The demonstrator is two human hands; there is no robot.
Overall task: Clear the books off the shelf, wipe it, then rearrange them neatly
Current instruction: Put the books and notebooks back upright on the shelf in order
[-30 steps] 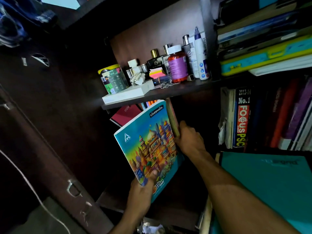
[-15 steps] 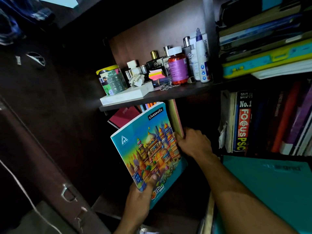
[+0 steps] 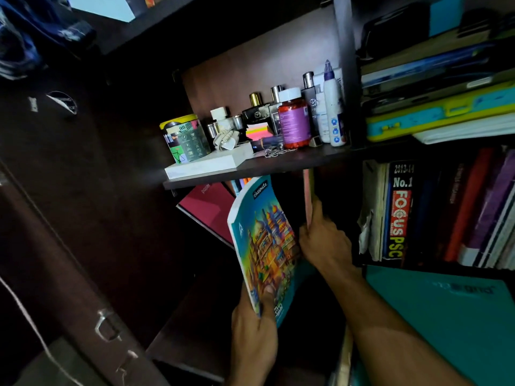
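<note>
My left hand (image 3: 255,334) grips the bottom edge of a colourful Classmate notebook (image 3: 263,243), thumb on its cover, holding it nearly upright in front of the dark lower shelf compartment (image 3: 195,324). My right hand (image 3: 324,240) grips a thin pink-edged book (image 3: 308,196) standing upright just under the upper shelf board (image 3: 278,164). Behind the notebook leans a maroon book (image 3: 207,207), with a few thin spines beside it. The inside of the compartment is dark and mostly hidden.
Bottles, a tin (image 3: 185,137), a white box (image 3: 207,162) and a charger crowd the upper shelf. Upright books (image 3: 398,213) fill the right compartment, with stacked folders (image 3: 440,115) above. A teal folder (image 3: 451,316) lies at lower right. A dark cupboard door (image 3: 69,246) stands at left.
The notebook has turned more upright and edge-on in my left hand. My right hand has pulled the thin pink-edged book away from it, to the right and upright.
</note>
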